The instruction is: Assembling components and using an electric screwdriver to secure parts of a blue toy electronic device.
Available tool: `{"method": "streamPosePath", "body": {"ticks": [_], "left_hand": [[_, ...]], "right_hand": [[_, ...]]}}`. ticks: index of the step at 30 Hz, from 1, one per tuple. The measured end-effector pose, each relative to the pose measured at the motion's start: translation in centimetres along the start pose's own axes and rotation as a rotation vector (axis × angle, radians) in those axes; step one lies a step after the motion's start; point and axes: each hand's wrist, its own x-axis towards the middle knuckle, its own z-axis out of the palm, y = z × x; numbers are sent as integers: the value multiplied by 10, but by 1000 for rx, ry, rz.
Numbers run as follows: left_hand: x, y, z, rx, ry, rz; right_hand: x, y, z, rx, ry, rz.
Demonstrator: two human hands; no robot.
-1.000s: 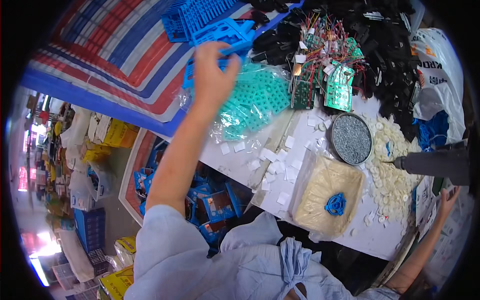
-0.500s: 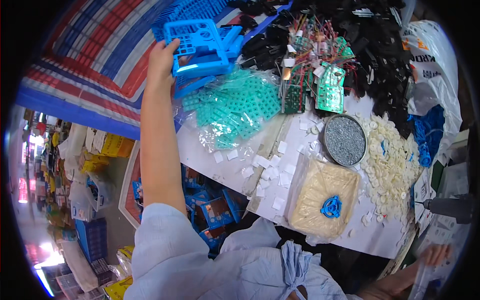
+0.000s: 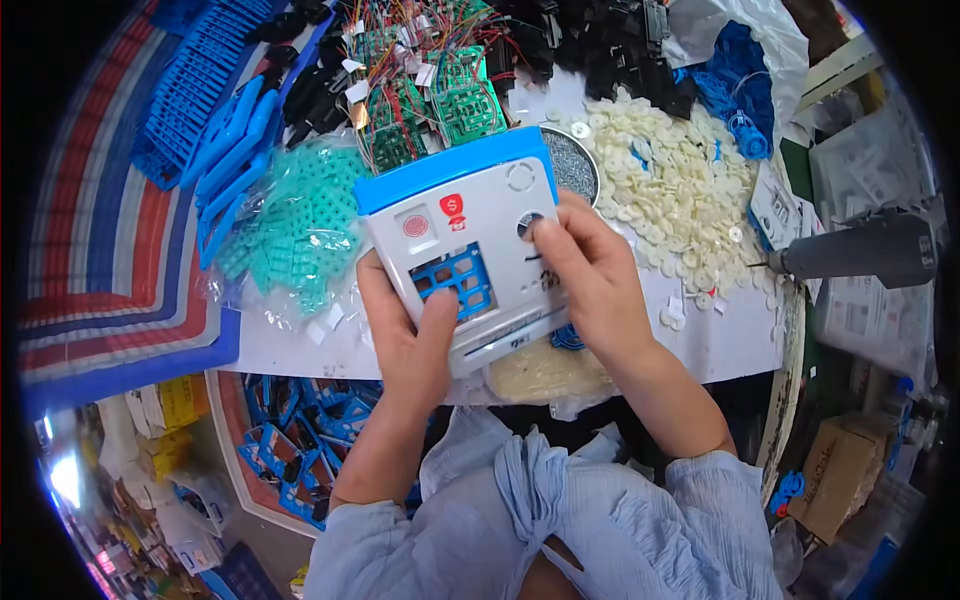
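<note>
I hold a white plastic front panel with a blue top edge (image 3: 470, 225) in both hands above the white table (image 3: 720, 340). My left hand (image 3: 405, 335) grips its lower left side, thumb pressing a blue keypad grid (image 3: 452, 283) set in the panel's opening. My right hand (image 3: 590, 275) grips the right side, fingers over a round hole. A bag of teal keypad pieces (image 3: 295, 235) lies just left of the panel.
Green circuit boards with wires (image 3: 430, 90) and black parts (image 3: 600, 50) lie at the back. A heap of cream round pieces (image 3: 680, 180) is on the right, an electric screwdriver (image 3: 860, 255) beyond it. Blue frames (image 3: 215, 120) are stacked left. A tray of blue parts (image 3: 300, 430) sits below the table.
My left arm was stretched out to the blue frames at the back left. Now both hands are close in front of me, holding the white panel with the blue grid in it.
</note>
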Motion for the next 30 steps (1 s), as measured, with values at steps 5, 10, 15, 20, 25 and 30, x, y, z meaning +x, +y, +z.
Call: {"method": "streamPosePath", "body": {"ticks": [5,10,15,20,25,30], "left_hand": [[-5,10,-21,76,-127,-48],[-8,6,-35,160,-202,-91],[-10,-1,-36,104,-157,-135],[-18,-6,-31,177,-116,-99],[-17,-9,-27,110,-33,-104],[-19,-7,-30,148,-2,-106]], "right_hand": [[-28,-15,1,382,-64,60],[-39,-12,-5,416,-254,229],[-45,-5,-4,183,-241,172],[-45,-8,-5,120,-254,199],[-48,-8,6,405,-247,222],[-47,-9,10,565,-258,245]]}}
